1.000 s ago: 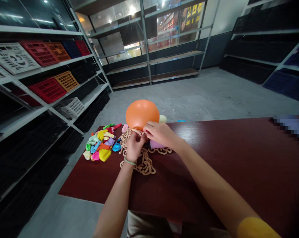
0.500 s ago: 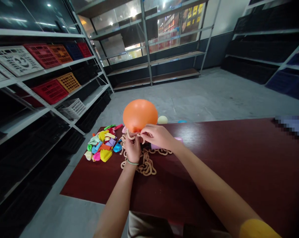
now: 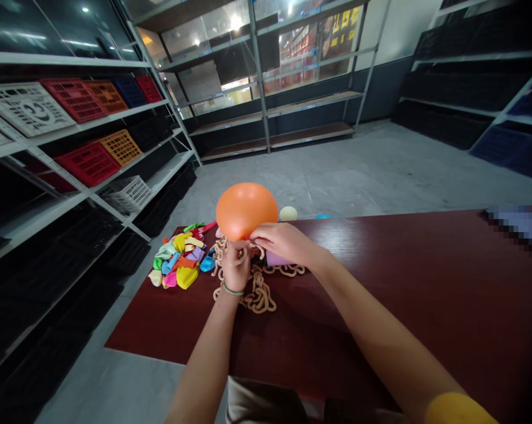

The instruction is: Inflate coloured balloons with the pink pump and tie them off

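An inflated orange balloon [image 3: 247, 209] is just beyond my hands, its neck end pointing toward me. My left hand [image 3: 236, 268], a green band at its wrist, is closed in a pinch below the balloon with a loop of beige cord in its fingers. Close beside it, my right hand [image 3: 283, 240] pinches at the balloon's neck, where the cord passes; its fingertips are partly hidden. More beige cord [image 3: 261, 294] lies in loose loops on the table under my hands. A purple object [image 3: 275, 259] shows partly behind my right hand.
Several limp coloured balloons [image 3: 187, 277] lie in a pile on the dark red table [image 3: 407, 265], left of my hands. A pale balloon [image 3: 288, 213] and a blue one [image 3: 323, 216] show past the far edge. Shelves with crates [image 3: 87, 168] stand left.
The orange balloon has dropped slightly and tipped. My fingers have drawn closer together at its neck, and the cord between them has shifted into a loop at my left hand.
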Action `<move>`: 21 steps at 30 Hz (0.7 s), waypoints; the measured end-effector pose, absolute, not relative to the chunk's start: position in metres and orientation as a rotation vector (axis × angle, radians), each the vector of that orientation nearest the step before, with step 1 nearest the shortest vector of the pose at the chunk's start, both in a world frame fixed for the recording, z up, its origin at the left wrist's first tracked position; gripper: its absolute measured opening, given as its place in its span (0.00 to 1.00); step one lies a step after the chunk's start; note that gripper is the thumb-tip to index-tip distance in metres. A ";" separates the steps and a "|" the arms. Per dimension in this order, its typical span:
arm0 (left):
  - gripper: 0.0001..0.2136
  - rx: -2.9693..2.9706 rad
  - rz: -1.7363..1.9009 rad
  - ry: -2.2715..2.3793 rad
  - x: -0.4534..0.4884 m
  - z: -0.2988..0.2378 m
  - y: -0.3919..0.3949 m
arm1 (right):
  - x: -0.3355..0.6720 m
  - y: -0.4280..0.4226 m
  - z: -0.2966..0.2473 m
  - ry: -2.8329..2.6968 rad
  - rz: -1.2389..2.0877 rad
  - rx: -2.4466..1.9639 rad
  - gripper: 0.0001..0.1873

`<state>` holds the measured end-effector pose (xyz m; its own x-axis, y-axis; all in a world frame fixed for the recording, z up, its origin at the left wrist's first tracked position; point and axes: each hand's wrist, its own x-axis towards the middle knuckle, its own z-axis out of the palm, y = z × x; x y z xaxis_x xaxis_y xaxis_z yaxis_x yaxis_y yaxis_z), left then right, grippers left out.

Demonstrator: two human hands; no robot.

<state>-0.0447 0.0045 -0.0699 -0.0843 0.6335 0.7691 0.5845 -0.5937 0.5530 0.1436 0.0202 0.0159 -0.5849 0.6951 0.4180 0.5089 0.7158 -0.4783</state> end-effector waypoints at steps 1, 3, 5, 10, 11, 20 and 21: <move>0.03 2.103 1.788 1.387 -0.045 -0.070 0.004 | 0.145 0.020 0.016 -2.343 0.404 -0.900 0.09; 0.03 2.090 1.759 1.370 -0.045 -0.071 0.004 | 0.145 0.019 0.015 -2.355 0.389 -0.871 0.08; 0.04 2.030 1.761 1.361 -0.043 -0.071 0.004 | 0.143 0.019 0.013 -2.326 0.321 -0.900 0.06; 0.06 1.847 1.788 1.277 -0.037 -0.067 0.004 | 0.134 0.017 0.009 -2.265 0.039 -1.032 0.02; 0.06 1.810 1.789 1.263 -0.036 -0.066 0.004 | 0.133 0.017 0.009 -2.253 -0.013 -1.056 0.02; 0.10 1.630 1.825 1.391 -0.034 -0.061 0.007 | 0.140 0.023 0.005 -2.195 -0.253 -1.122 0.03; 0.10 1.619 1.815 1.384 -0.035 -0.061 0.008 | 0.140 0.023 0.005 -2.198 -0.254 -1.119 0.03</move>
<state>-0.0348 0.0078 -0.0611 -0.2917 0.7738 0.5622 0.3369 -0.4669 0.8176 0.1400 0.0234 0.0046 -0.4240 0.6529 0.6277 0.7787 0.6167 -0.1154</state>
